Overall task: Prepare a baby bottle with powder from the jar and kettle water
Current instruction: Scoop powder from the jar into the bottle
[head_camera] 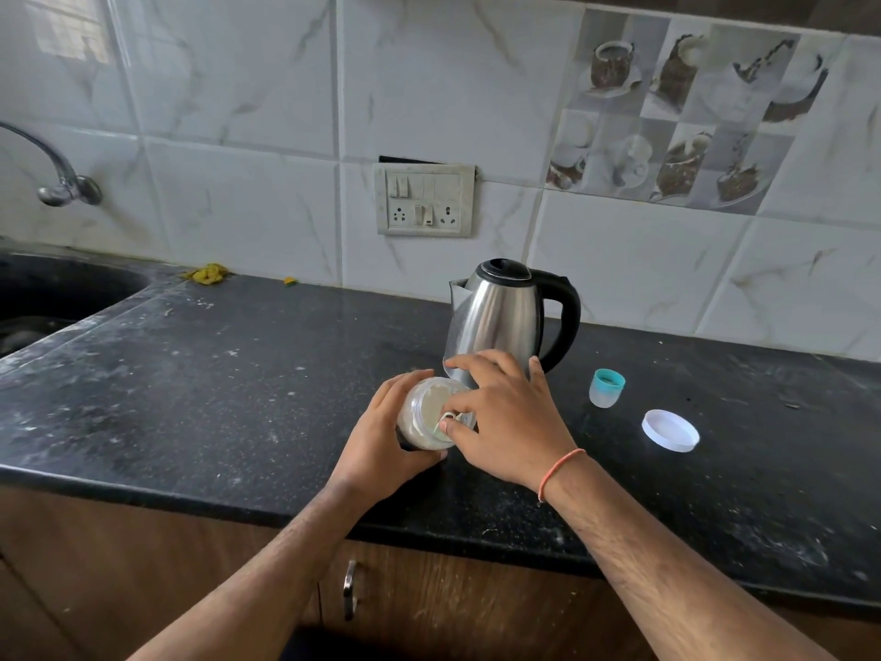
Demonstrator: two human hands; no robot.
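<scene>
On the dark counter (214, 374), the person's left hand (381, 441) wraps around the side of the powder jar (424, 412), tilting it so its open mouth faces right; pale powder shows inside. The right hand (500, 422) reaches into that mouth, its thumb and fingertips pinching what looks like a small pale scoop (448, 418), though it is too small to be certain. Just behind the hands stands the steel kettle (505, 317), lid closed and untouched. Further right, a small translucent container with a teal rim (606, 386), probably the bottle or its cap, stands apart from the hands, and beyond it the white lid (670, 429) lies flat on the counter.

By this layout the task looks to be at an early stage: the jar is already open, and scooping seems under way. Whether any powder has reached the bottle cannot be told. Pouring kettle water and closing things up apparently remain.
</scene>
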